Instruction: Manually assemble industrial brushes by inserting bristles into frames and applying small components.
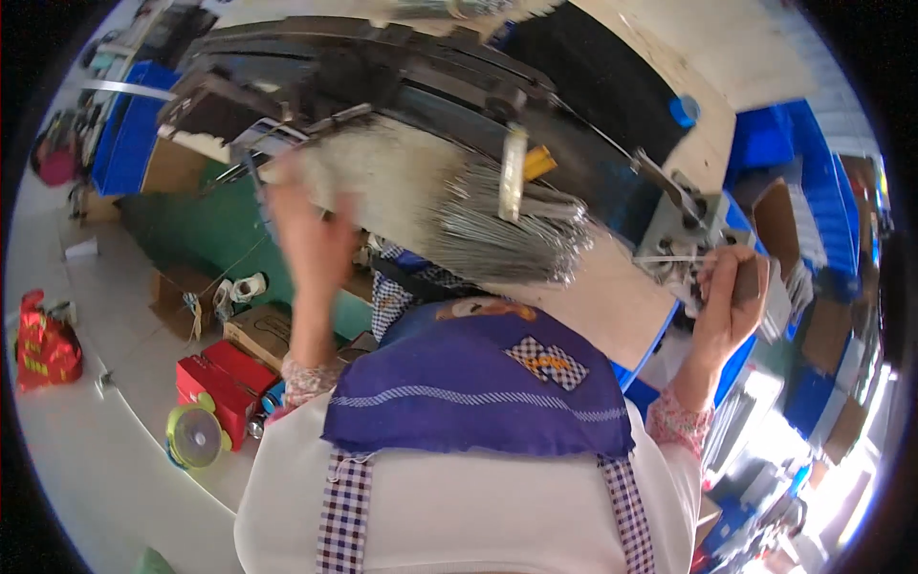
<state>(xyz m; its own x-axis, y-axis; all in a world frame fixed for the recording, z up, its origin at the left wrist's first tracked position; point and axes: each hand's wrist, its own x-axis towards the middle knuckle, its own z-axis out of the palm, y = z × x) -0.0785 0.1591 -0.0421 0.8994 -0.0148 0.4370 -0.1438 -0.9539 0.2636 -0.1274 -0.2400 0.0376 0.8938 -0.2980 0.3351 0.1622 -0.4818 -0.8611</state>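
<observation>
My left hand (311, 230) is smeared by motion over the left end of the workbench, beside a dark metal fixture (273, 139); its fingers cannot be made out. At the right, my right hand (734, 292) is closed, with a thin pale rod (669, 258) running left from its fingertips. That hand is beside a grey metal device (684, 225) at the bench's right end. Between my hands lies a large bundle of thin metal wires (512, 234), roughly side by side. A clear strip (513, 177) and a yellow piece (540, 163) rest by the bundle.
A long dark machine rail (411, 57) crosses the back of the bench. Blue bins (803, 172) stand at the right, and a blue cap (685, 110) sits at the back. On the floor at left are a red box (225, 383), a small fan (198, 437) and a red bag (48, 344).
</observation>
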